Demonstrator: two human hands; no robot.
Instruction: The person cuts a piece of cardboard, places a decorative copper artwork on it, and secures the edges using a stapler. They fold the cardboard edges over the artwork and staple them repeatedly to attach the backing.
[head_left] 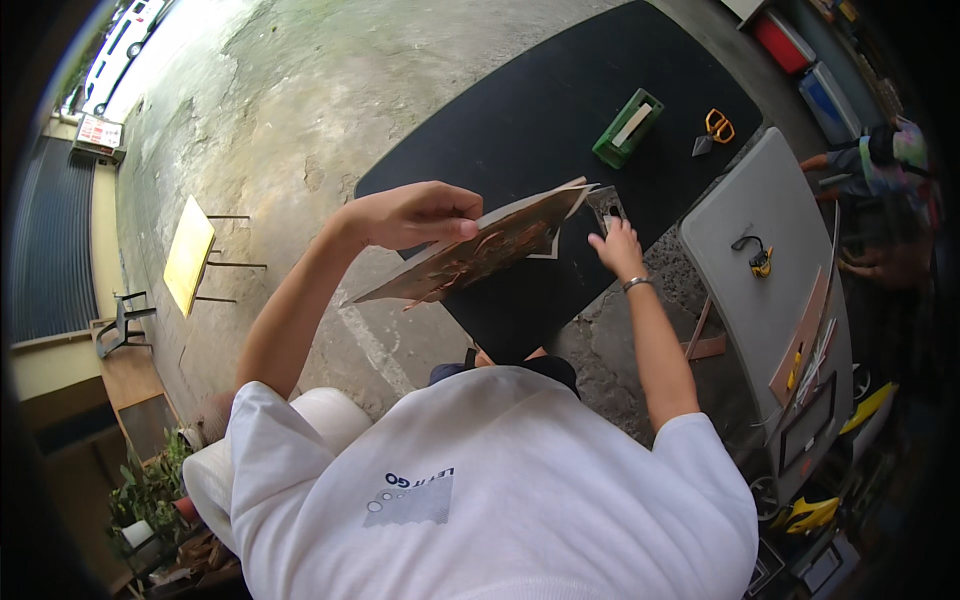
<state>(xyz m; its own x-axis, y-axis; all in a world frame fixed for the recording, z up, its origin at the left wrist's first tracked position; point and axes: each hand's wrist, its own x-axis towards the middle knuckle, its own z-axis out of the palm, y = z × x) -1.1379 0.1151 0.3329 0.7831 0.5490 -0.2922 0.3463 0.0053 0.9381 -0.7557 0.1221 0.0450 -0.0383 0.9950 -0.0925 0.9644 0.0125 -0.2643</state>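
Observation:
My left hand (425, 214) is closed on the upper edge of a thin picture panel (500, 250) with a brown, textured print. The panel is tilted above the near end of the black table (530, 135), and a white-edged sheet shows behind its right end. Beside that end, my right hand (620, 247) has its fingers closed over a small grey, shiny tool (604, 203). Its exact kind is not clear, and the fingers cover part of it. Farther along the table lie a green tape dispenser (628, 128) and orange-handled scissors (715, 130).
A grey table (755, 205) at the right bears a black-and-yellow tool (761, 262), strips and a dark frame (808, 425). Another person (885, 160) is at the far right. A yellow-topped table (189, 256) stands at the left, with a white roll (330, 418) near my left arm.

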